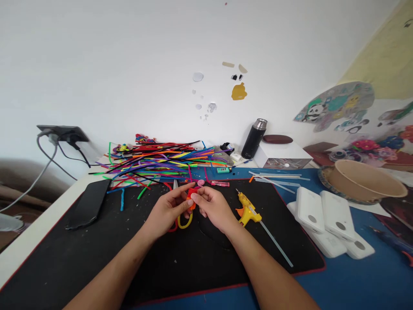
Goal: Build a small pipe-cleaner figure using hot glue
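Note:
My left hand (167, 210) and my right hand (215, 206) meet over the black mat, both closed in a pinch on a small red and orange pipe-cleaner piece (192, 194). Fingers cover part of it, so its full shape is hidden. Just beyond the fingertips sits a pink spiral coil (201, 183); whether it joins the held piece I cannot tell. Scissors with red and yellow handles (185, 222) lie under my hands, partly covered. Right of my right hand rests a yellow glue gun (248, 209) with a glue stick (276, 244) in its back end.
Colourful pipe cleaners (161, 159) are heaped along the wall. At left lies a black phone (89, 203). Loose glue sticks (277, 178), white power-bank-like devices (325, 219) and a tan bowl (364, 178) stand rightward. A dark thermos (254, 140) leans at the back near a lighter (223, 170).

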{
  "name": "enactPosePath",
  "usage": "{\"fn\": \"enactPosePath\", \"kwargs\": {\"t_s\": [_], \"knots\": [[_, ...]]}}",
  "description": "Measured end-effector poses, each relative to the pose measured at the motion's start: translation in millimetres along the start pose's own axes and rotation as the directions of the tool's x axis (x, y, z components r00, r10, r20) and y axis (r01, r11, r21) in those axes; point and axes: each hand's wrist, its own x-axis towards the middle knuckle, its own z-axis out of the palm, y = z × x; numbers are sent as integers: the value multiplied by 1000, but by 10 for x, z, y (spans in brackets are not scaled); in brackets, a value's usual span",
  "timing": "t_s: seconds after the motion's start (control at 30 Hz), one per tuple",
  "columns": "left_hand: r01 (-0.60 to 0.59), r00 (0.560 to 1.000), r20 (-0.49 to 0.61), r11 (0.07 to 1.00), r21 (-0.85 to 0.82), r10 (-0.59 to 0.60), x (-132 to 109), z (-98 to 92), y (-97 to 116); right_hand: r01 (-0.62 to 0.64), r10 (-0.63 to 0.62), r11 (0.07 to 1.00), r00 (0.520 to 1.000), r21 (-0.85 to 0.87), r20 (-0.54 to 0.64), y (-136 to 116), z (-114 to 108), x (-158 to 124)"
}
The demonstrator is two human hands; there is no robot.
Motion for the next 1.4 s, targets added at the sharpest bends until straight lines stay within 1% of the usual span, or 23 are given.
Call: {"fn": "enactPosePath", "kwargs": {"t_s": [0.13,0.3,0.4,0.6,0.8,0.87,0.97,1.1,1.23,1.4], "knots": [[-14,1000,-24,1000,1,14,0,12,-6,6,-6,1000,1000,-4,30,7,-1,9],[-34,988,-152,999,3,34,36,-58,-6,14,-14,998,1000,-59,1,6,-4,6],[-37,983,-182,999,9,38,53,-90,-11,19,-19,997,1000,-81,-8,-1,-9,4],[-18,983,-184,1000,15,21,60,-78,-5,48,-53,992,998,-114,-43,-38,-23,1],[8,983,-186,1000,28,-3,73,-92,-23,92,-107,971,993,-221,-58,-33,-46,-9],[8,981,-196,1000,-11,-10,77,-100,-42,96,-113,965,992,-243,-57,-30,-47,-13],[2,979,-204,993,-119,-26,74,-96,-52,101,-121,962,991,-254,-62,-43,-43,-20],[35,980,-183,969,-245,-81,54,-62,-10,106,-127,964,989,-245,-73,-67,-41,-26],[50,984,-146,946,-319,-101,34,-45,23,105,-127,966,989,-238,-77,-67,-42,-25],[60,994,-69,932,-356,-90,24,-74,-12,97,-112,976,992,-196,-64,-59,-37,-21]]}}
